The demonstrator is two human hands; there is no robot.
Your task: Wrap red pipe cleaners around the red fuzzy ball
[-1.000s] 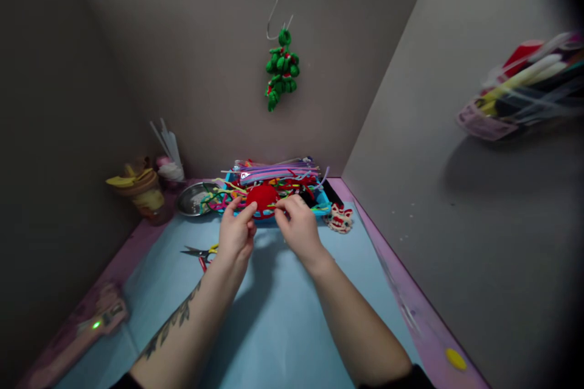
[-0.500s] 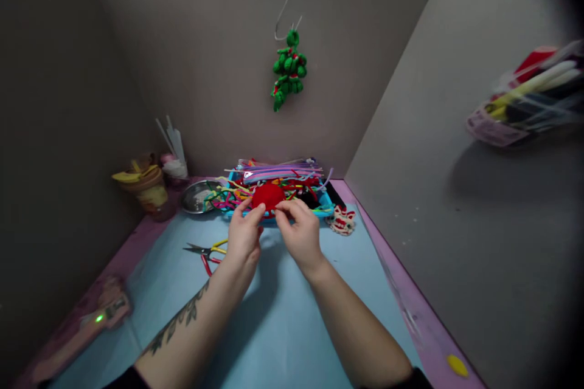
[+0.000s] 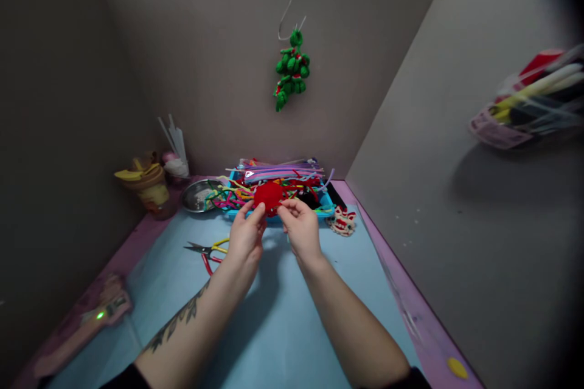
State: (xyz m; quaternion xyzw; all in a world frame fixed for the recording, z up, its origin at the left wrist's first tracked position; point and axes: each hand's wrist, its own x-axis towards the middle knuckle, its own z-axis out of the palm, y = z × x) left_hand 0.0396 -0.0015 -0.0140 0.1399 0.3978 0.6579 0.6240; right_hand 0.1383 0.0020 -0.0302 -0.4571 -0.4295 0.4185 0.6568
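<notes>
A red, rounded, fuzzy-looking piece [image 3: 268,196] is held up in front of the blue tray. My left hand [image 3: 247,236] grips its lower left side between thumb and fingers. With thumb and fingertips pinched together, my right hand [image 3: 301,228] is at its lower right edge. Whether a thin strand sits in that pinch is too small to tell. Behind the red piece, the blue tray [image 3: 329,209] holds many coloured pipe cleaners [image 3: 237,197] and a bundle of purple ones [image 3: 283,171].
Scissors [image 3: 198,248] and red-handled pliers [image 3: 207,264] lie left of my hands. A metal bowl [image 3: 196,196], a pot [image 3: 152,191] and a pink glue gun [image 3: 103,316] are further left. A beaded red-and-white piece [image 3: 343,222] lies right. A green ornament [image 3: 292,67] hangs behind.
The view has shifted slightly. My right fingers have moved a little along the red piece's lower right edge. My left hand keeps its hold, and the red piece has turned slightly.
</notes>
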